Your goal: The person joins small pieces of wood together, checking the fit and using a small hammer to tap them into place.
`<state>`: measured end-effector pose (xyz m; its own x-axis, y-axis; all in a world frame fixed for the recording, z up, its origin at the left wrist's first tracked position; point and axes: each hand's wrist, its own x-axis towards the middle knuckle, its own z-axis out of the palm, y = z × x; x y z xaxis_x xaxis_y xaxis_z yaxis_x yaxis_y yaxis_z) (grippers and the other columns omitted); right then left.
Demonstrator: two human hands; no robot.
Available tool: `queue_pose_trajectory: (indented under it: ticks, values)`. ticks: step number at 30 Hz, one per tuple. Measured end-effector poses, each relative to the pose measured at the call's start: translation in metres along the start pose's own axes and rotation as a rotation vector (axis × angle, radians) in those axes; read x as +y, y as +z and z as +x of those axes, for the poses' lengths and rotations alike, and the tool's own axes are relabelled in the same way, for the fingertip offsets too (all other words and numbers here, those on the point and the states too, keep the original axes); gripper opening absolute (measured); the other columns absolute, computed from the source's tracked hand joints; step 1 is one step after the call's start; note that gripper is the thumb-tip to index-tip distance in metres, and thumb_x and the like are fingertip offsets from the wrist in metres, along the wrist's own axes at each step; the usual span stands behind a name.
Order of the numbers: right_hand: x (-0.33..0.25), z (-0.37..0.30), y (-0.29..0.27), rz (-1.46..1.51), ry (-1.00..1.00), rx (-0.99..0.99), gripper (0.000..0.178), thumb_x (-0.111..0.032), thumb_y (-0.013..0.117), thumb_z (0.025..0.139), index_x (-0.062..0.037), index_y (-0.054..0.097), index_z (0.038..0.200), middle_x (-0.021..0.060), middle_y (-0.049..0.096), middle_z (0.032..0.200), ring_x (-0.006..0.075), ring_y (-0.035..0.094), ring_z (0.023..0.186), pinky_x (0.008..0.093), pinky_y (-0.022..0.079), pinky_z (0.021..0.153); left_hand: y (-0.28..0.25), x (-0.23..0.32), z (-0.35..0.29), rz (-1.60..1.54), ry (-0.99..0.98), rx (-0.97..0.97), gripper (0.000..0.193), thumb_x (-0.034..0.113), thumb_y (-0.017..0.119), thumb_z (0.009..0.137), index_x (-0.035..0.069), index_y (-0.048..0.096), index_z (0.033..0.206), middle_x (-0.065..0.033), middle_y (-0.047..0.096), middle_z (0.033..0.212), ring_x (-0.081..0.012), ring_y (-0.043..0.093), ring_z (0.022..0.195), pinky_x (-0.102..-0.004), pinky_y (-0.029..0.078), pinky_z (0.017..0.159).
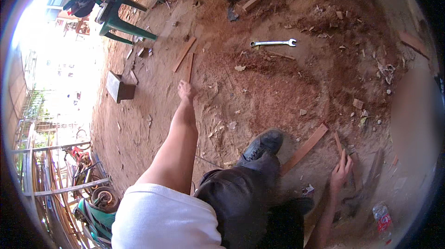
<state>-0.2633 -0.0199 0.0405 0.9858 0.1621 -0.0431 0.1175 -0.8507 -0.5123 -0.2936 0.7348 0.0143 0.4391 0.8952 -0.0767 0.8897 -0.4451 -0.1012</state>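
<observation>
My left hand [187, 90] reaches far forward, its fingers closed on the near end of a narrow wooden strip [190, 67] on the dirt floor. Just left of that strip lies a second wooden strip [184, 54], slanted. Low on the right, my right hand [341, 173] grips the lower end of a thin wooden piece [338, 142]. Between that piece and my shoe [263, 146], a longer flat wooden board [305, 149] rests at a slant. The grips themselves are partly hidden by my fingers.
A combination wrench [273, 43] lies on the sawdust ahead. At the upper left, a green plastic chair [121, 22] carries a dark power tool [85, 1]. A box-like block [119, 86] stands left of my arm. A plastic bottle [382, 217] lies at lower right; wood scraps are scattered about.
</observation>
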Motion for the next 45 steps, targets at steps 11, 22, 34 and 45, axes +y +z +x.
queue_pose_trajectory:
  ticks: [11, 22, 34, 45]
  values:
    - [0.004, 0.004, -0.003, -0.074, 0.034, 0.003, 0.062, 0.009, 0.046, 0.087, -0.0097, 0.043, 0.145, 0.0219, 0.047, 0.128, 0.0434, 0.045, 0.117, 0.0506, 0.039, 0.094, -0.015, 0.008, -0.026, -0.167, 0.014, 0.168, 0.026, 0.01, 0.065, 0.083, 0.008, 0.06, 0.108, -0.0178, 0.052, 0.119, -0.0371, 0.057, 0.11, -0.0459, 0.051, 0.088]
    - [0.0, 0.003, 0.002, -0.054, 0.062, -0.021, 0.065, 0.008, 0.048, 0.086, -0.0137, 0.042, 0.147, 0.023, 0.046, 0.13, 0.0428, 0.043, 0.123, 0.0493, 0.038, 0.1, -0.017, -0.017, -0.008, -0.942, -0.1, 0.192, 0.027, 0.012, 0.062, 0.087, 0.008, 0.055, 0.112, -0.0181, 0.068, 0.09, -0.0328, 0.067, 0.082, -0.0431, 0.051, 0.073]
    - [0.027, 0.003, 0.002, -0.091, -0.049, -0.004, 0.065, 0.003, 0.048, 0.083, -0.0128, 0.043, 0.147, 0.0285, 0.046, 0.128, 0.047, 0.045, 0.119, 0.0507, 0.036, 0.103, -0.041, -0.005, -0.038, -0.227, -0.013, -0.091, 0.027, 0.02, 0.052, 0.091, 0.012, 0.052, 0.117, -0.0219, 0.068, 0.104, -0.0404, 0.064, 0.102, -0.0518, 0.049, 0.082]
    - [0.009, 0.006, 0.003, -0.1, -0.022, 0.076, 0.058, 0.001, 0.049, 0.088, -0.009, 0.042, 0.145, 0.0235, 0.047, 0.128, 0.044, 0.044, 0.119, 0.0527, 0.036, 0.099, -0.032, -0.002, -0.038, -0.224, 0.029, -0.067, 0.048, 0.043, 0.058, 0.088, 0.006, 0.048, 0.116, -0.023, 0.064, 0.112, -0.0407, 0.061, 0.107, -0.0501, 0.049, 0.086]
